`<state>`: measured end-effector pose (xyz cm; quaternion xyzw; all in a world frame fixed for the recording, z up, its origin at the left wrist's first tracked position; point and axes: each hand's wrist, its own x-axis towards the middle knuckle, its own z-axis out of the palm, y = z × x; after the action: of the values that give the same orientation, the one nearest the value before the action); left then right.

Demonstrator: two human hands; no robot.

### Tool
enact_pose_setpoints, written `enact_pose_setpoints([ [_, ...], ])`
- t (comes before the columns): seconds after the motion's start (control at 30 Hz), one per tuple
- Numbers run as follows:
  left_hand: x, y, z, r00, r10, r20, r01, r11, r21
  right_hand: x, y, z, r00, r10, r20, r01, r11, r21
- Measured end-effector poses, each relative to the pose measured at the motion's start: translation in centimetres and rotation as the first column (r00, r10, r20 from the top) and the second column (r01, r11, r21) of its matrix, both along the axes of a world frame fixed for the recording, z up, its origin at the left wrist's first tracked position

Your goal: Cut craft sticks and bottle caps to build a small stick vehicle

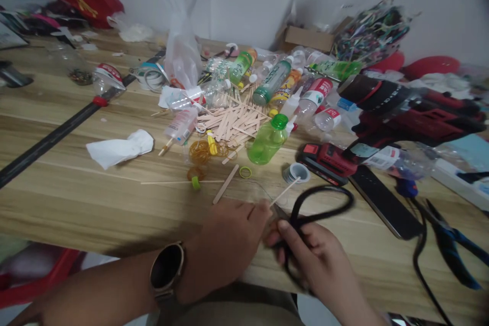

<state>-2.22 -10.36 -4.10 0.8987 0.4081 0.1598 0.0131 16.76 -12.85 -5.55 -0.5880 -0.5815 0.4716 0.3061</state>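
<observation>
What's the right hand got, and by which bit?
The right hand holds scissors by the base of their black handles, near the blades.

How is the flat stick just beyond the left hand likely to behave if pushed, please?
The flat stick looks wooden and straight, so it is probably stiff. It is thin, so likely light. Lying broad side down on the table, it should slide rather than roll.

Here it's looking every bit a craft workshop: cordless drill [410, 121] at three o'clock, pliers [447, 234] at four, plastic bottles [272, 83] heaped at one.
</observation>
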Motion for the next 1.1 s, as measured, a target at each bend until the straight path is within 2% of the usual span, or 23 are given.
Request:
enact_pose_setpoints([
  [0.03, 0.2, -0.1, 0.3, 0.999, 0.035, 0.019, -0.033, 0.995, -0.094, 0.4, 0.2, -0.4, 0.992, -0.004, 0.122, -0.015, 0.987, 0.16],
  [0.1, 0.6, -0.2, 0.8, 0.996, 0.078, 0.035, -0.069, 0.972, -0.224, 1.3, 0.5, -1.1, 0.968, -0.041, 0.246, -0.046, 0.94, 0.337],
  [0.2, 0.7, -0.3, 0.6, 0.998, 0.062, 0.002, -0.061, 0.983, -0.175, 1.8, 0.7, -1.1, 0.964, -0.019, 0.265, -0.092, 0.912, 0.4],
  [0.23, 0.7, -0.4, 0.2, 0.999, 0.041, -0.011, -0.042, 0.995, -0.091, 1.7, 0.6, -0.8, 0.971, 0.015, 0.237, -0.103, 0.927, 0.36],
  [0.27, 0.6, -0.3, -0.2, 1.0, 0.012, -0.02, -0.011, 1.0, 0.018, 1.4, 0.4, -0.5, 0.986, 0.053, 0.158, -0.092, 0.964, 0.25],
  [0.3, 0.4, -0.2, -0.6, 0.999, -0.023, -0.026, 0.026, 0.991, 0.132, 1.1, 0.2, -0.2, 0.997, 0.072, 0.037, -0.075, 0.993, 0.087],
  [0.33, 0.3, -0.1, -1.0, 0.998, -0.054, -0.031, 0.059, 0.97, 0.236, 0.7, 0.0, 0.1, 0.993, 0.049, -0.109, -0.061, 0.992, -0.108],
  [0.4, 0.0, 0.2, -1.3, 0.996, -0.083, -0.027, 0.087, 0.936, 0.341, 0.1, -0.4, 0.4, 0.926, -0.097, -0.365, -0.081, 0.893, -0.443],
  [0.43, 0.0, 0.4, -1.2, 0.996, -0.084, -0.019, 0.086, 0.939, 0.334, 0.0, -0.4, 0.3, 0.904, -0.142, -0.404, -0.086, 0.865, -0.495],
  [0.47, -0.1, 0.5, -1.0, 0.997, -0.081, -0.009, 0.08, 0.955, 0.287, 0.0, -0.4, 0.1, 0.924, -0.111, -0.365, -0.062, 0.9, -0.431],
  [0.53, 0.0, 0.6, -0.2, 0.999, -0.037, 0.018, 0.035, 0.994, 0.105, 0.3, -0.1, -0.5, 0.992, -0.003, -0.124, -0.008, 0.996, -0.083],
  [0.6, 0.2, 0.5, 0.7, 0.999, 0.031, 0.009, -0.03, 0.992, -0.122, 1.0, 0.4, -1.0, 0.992, -0.006, 0.126, -0.028, 0.963, 0.268],
  [0.63, 0.2, 0.5, 1.1, 0.998, 0.059, -0.011, -0.06, 0.979, -0.194, 1.2, 0.7, -1.2, 0.985, -0.028, 0.172, -0.035, 0.934, 0.357],
  [0.7, 0.3, 0.4, 1.3, 0.996, 0.083, -0.045, -0.091, 0.972, -0.219, 1.3, 1.2, -1.1, 0.988, -0.028, 0.15, -0.029, 0.93, 0.367],
  [0.77, 0.0, 0.5, 1.0, 0.998, 0.043, -0.048, -0.046, 0.997, -0.059, 0.8, 1.5, -0.7, 0.999, 0.039, 0.035, -0.046, 0.976, 0.213],
  [0.8, -0.1, 0.7, 0.7, 0.999, 0.008, -0.044, -0.005, 0.998, 0.059, 0.4, 1.5, -0.4, 0.994, 0.057, -0.095, -0.053, 0.998, 0.045],
  [0.83, -0.4, 0.9, 0.4, 0.999, -0.029, -0.039, 0.036, 0.984, 0.173, 0.1, 1.5, -0.1, 0.968, 0.035, -0.249, -0.076, 0.985, -0.157],
  [0.9, -0.7, 1.4, 0.0, 0.995, -0.092, -0.036, 0.099, 0.935, 0.34, -0.6, 1.4, 0.3, 0.872, -0.113, -0.475, -0.147, 0.867, -0.476],
  [0.93, -0.8, 1.5, -0.1, 0.994, -0.102, -0.03, 0.106, 0.93, 0.353, -0.8, 1.4, 0.3, 0.853, -0.156, -0.498, -0.154, 0.836, -0.527],
  [0.97, -0.9, 1.7, -0.1, 0.995, -0.094, -0.021, 0.096, 0.942, 0.323, -0.9, 1.5, 0.2, 0.887, -0.131, -0.442, -0.107, 0.874, -0.474],
  [1.03, -0.7, 1.6, 0.1, 0.999, -0.038, 0.004, 0.037, 0.985, 0.167, -0.7, 1.7, -0.2, 0.982, -0.043, -0.183, 0.016, 0.989, -0.146],
  [1.07, -0.5, 1.4, 0.3, 1.0, 0.005, 0.011, -0.006, 0.999, 0.052, -0.5, 1.8, -0.4, 0.998, -0.044, -0.038, 0.046, 0.998, 0.05],
  [1.1, -0.4, 1.3, 0.6, 0.999, 0.049, 0.011, -0.048, 0.997, -0.055, -0.3, 2.0, -0.5, 0.996, -0.066, 0.066, 0.051, 0.976, 0.21],
])
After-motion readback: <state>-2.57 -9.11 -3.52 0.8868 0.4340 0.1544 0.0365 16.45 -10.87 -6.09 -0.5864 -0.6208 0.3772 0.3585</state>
